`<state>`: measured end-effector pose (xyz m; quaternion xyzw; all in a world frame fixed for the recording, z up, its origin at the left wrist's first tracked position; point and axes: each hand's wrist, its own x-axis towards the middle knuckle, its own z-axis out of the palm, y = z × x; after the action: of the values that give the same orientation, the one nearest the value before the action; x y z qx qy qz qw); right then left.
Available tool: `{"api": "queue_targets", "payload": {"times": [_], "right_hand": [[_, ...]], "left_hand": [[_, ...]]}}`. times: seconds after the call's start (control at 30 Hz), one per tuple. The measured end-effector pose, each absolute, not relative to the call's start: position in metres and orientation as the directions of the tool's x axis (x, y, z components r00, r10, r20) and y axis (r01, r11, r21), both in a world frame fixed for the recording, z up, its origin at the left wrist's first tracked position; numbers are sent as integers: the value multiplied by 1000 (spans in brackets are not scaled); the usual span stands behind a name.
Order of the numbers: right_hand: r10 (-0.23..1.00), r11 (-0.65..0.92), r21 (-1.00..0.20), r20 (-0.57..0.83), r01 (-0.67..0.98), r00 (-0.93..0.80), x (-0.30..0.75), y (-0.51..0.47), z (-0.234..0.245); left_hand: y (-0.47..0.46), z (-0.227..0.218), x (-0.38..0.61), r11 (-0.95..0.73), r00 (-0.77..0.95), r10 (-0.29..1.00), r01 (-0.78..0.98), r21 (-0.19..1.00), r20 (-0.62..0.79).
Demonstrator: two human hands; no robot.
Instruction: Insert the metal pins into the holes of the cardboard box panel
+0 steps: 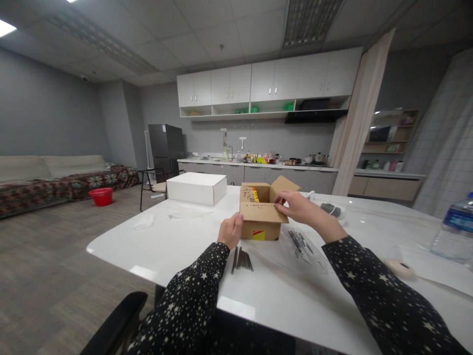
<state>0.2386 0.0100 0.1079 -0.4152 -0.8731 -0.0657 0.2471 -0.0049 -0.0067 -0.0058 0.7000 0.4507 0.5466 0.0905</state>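
A small brown cardboard box with a red and yellow label stands open on the white table. My left hand is closed against the box's left front corner. My right hand pinches the near flap, which has rows of small holes. The far flap stands up behind it. A bundle of thin dark metal rods lies on the table just in front of the box, beside my left wrist.
A closed white box sits further back on the left. A clear plastic bag with dark parts lies right of the brown box. A water bottle and a roll of tape are at the right. A chair back is below.
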Motion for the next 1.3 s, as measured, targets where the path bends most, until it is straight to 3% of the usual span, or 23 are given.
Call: {"api": "queue_targets", "payload": {"times": [0.23, 0.9, 1.3], "right_hand": [[718, 577, -29, 493, 816, -491, 226, 1, 109], [778, 503, 9, 432, 864, -457, 223, -4, 113], [792, 443, 129, 407, 887, -455, 215, -14, 115]], "left_hand": [[-8, -4, -4, -571, -3, 739, 528, 629, 674], [-6, -5, -4, -588, 6, 727, 523, 617, 687], [-4, -7, -6, -595, 43, 730, 532, 602, 683]]}}
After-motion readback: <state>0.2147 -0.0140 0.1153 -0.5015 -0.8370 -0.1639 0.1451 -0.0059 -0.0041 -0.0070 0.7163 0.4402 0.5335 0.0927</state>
